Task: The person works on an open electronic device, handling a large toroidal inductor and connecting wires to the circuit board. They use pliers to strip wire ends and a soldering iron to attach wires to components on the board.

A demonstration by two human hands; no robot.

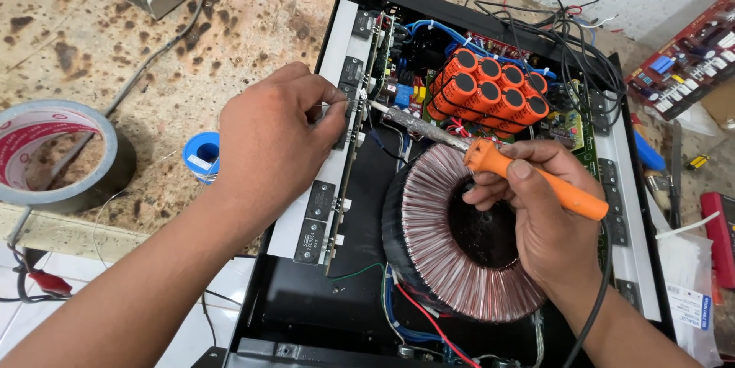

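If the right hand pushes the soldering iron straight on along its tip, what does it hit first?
Most likely the upright circuit board by the left hand. The right hand aims the soldering iron up-left, and its tip already looks at the board's edge, though depth is unclear.

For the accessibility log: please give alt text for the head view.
A right hand aims an orange-handled soldering iron at a circuit board's edge, which the left hand pinches, inside an open black chassis with a copper toroidal coil and orange capacitors.
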